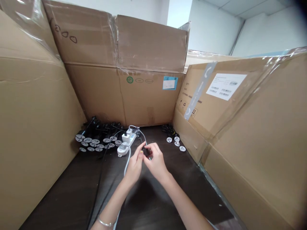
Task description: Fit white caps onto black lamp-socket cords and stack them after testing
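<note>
Both my hands meet over the middle of a dark table (pixel 168 198). My left hand (pixel 134 167) and my right hand (pixel 155 161) pinch a small dark part (pixel 145 149) between their fingertips; a thin grey cable (pixel 143 136) runs from it toward a white power strip (pixel 126 143) just beyond my fingers. A white plug adapter (pixel 129 131) sits in the strip. The strip's own light cable (pixel 127 161) passes under my left hand.
Tall cardboard boxes wall the table on the left (pixel 31 127), back (pixel 124 76) and right (pixel 251 127). A pile of black pieces with round white-labelled ends (pixel 96 140) lies at the back left; a few more (pixel 176 140) lie at the back right. A black cable (pixel 98 188) crosses the table.
</note>
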### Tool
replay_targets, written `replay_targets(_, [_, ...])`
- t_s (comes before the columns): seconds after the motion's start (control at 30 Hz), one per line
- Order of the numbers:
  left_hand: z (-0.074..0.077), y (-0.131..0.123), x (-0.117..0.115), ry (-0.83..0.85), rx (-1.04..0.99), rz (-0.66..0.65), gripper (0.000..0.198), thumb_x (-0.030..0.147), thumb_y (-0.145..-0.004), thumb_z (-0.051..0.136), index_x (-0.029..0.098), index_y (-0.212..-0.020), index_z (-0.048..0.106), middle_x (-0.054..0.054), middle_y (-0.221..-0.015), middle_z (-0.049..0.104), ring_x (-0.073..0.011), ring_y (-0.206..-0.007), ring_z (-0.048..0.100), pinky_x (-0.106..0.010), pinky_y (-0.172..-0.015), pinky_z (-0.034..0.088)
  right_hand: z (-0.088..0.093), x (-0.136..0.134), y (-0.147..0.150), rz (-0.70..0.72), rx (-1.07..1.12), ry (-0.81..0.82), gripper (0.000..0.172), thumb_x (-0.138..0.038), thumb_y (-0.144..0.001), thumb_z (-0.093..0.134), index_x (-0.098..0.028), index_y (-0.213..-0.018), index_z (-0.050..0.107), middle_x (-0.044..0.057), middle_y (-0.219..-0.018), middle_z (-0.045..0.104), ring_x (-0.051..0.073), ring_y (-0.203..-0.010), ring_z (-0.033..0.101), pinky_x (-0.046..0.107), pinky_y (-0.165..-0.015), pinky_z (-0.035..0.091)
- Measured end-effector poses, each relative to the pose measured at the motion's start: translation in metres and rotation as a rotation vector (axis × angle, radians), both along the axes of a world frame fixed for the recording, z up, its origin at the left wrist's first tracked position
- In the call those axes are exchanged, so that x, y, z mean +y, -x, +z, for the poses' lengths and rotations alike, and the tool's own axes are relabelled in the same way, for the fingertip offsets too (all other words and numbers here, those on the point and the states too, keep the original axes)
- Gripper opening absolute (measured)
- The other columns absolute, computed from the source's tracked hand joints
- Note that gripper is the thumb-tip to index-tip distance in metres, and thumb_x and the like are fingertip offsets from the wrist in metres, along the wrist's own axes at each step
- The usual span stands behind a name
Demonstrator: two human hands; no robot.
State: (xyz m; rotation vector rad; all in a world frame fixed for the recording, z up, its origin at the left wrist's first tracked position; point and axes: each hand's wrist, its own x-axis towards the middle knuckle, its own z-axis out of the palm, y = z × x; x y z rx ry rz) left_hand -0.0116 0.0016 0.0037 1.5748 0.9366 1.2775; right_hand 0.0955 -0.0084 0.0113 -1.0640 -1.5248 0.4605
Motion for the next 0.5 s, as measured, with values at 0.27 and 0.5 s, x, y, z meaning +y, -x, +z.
replay_targets(0.27, [0.005, 0.008, 0.008, 0.194, -0.26, -0.062, 0.035, 0.045, -0.08, 0.049, 0.016, -0.1, 0.054, -0.005, -0.085, 0.059, -0.0178, -0.079, 0.058, -0.029, -0.072, 0.044, 0.004, 0.015, -0.075, -0.409, -0.51, 0.247, 0.04, -0.016, -0.08, 0.044, -0.015, -0.12, 0.047, 0.012, -0.117, 0.048, 0.022, -0.112, 0.041, 0.038, -0.096, 0.035])
replay_targets(0.5, [0.017, 0.009, -0.005, 0.351, -0.453, -0.308, 0.039, 0.05, -0.081, 0.044, 0.019, -0.105, 0.042, 0.0, -0.068, 0.05, -0.0082, -0.05, 0.043, -0.018, -0.044, 0.027, -0.028, 0.044, -0.125, -0.707, -0.638, 0.745, 0.045, -0.011, -0.076, 0.047, -0.003, -0.12, 0.047, 0.028, -0.124, 0.036, 0.037, -0.117, 0.033, 0.052, -0.089, 0.032])
